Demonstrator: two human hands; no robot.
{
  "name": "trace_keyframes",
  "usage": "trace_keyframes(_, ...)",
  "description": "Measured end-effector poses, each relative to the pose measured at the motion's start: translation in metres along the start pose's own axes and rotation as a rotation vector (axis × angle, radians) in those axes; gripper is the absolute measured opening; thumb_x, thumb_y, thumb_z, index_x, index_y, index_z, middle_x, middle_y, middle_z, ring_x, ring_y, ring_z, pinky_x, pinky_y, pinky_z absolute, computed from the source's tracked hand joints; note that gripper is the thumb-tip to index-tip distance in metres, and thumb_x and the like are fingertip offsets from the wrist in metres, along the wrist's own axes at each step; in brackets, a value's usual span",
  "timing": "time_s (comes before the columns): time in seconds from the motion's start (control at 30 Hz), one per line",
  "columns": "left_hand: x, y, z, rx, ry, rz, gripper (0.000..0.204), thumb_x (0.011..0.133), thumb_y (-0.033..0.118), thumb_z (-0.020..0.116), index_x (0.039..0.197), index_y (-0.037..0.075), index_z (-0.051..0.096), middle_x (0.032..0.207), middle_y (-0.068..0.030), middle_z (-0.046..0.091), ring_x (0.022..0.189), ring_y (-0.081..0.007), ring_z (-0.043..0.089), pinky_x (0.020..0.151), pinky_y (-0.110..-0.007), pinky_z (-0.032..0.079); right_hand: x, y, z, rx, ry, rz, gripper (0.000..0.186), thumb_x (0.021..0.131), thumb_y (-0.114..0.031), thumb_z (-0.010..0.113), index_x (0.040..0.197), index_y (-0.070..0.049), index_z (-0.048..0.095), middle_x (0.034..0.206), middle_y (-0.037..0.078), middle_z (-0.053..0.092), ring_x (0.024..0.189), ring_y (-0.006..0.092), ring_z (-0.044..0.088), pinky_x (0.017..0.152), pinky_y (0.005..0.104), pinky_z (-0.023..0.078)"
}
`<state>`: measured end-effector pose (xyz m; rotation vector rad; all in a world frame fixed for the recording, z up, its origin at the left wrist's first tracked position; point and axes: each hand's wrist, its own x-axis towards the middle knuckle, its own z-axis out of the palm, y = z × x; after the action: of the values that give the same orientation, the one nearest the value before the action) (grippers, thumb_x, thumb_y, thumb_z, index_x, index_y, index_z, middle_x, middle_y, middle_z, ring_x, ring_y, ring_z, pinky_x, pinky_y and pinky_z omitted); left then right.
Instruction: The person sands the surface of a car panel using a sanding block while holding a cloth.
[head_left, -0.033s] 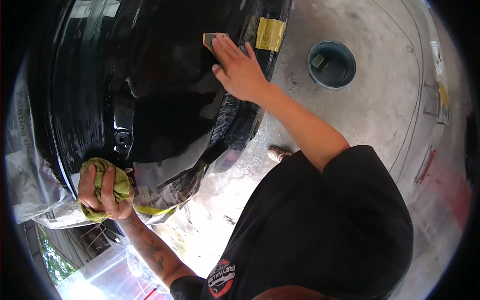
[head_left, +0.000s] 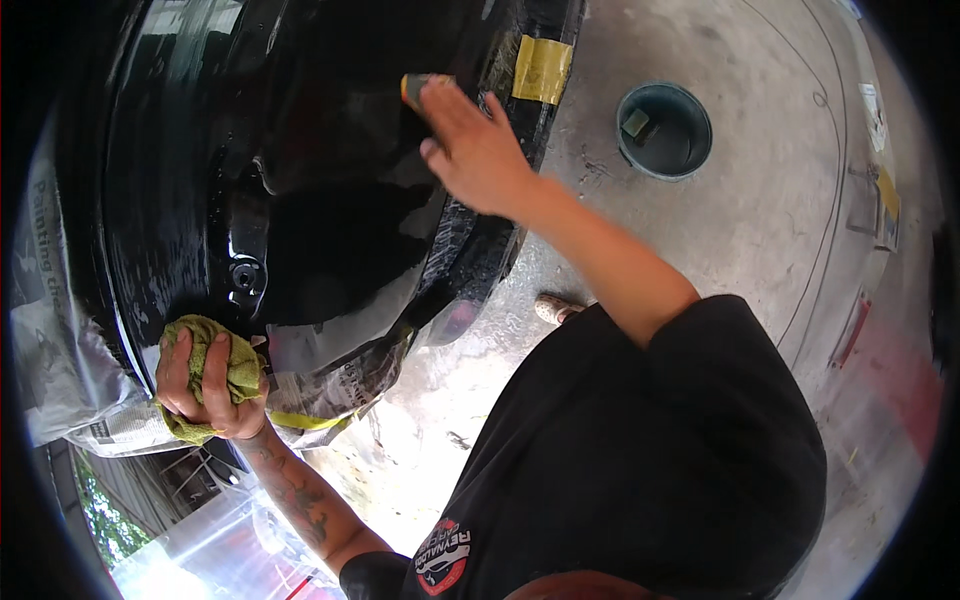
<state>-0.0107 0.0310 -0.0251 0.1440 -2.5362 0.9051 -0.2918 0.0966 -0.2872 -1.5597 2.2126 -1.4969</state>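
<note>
black, glossy car bodywork (head_left: 330,240) fills the upper left. the left hand (head_left: 222,405) clutches a crumpled green cloth (head_left: 243,368) at its lower edge. the right hand (head_left: 475,150), thumb and little finger spread, lies over a small dark pad (head_left: 414,88) on the bodywork higher up. a bucket (head_left: 690,110) stands on the floor (head_left: 760,230) to the right.

Got a grey floor (head_left: 760,240) here, scuffed and stained, with a thin cable (head_left: 820,98) snaking along the right. Pretty washed out by bright light (head_left: 400,450) toward the near left. Also spotting greenery (head_left: 112,522) at the near left edge.
</note>
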Motion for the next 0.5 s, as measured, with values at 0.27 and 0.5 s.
trace_keyframes(0.27,-0.003,-0.002,0.002,0.010,0.000,-0.008,0.049,0.095,0.058,0.057,0.110,0.014,0.072,0.124,-0.0105,0.060,0.115,-0.0327,0.058,0.097,-0.048,0.048,0.021,0.055,0.003,-0.229,0.092,0.052,0.067,0.094,-0.033,0.056,0.151,-0.004,0.037,0.158,0.014,0.037,0.148,0.0256,0.033,0.114,0.0652,0.028)
trace_keyframes(0.5,-0.007,0.000,-0.001,0.015,-0.014,-0.015,0.048,0.094,0.057,0.059,0.110,0.014,0.071,0.123,-0.0102,0.060,0.116,-0.0327,0.058,0.098,-0.048,0.049,-0.001,0.031,0.005,-0.232,0.018,-0.038,0.065,0.094,-0.033,0.055,0.150,-0.004,0.039,0.157,0.012,0.038,0.148,0.0300,0.032,0.113,0.0652,0.028)
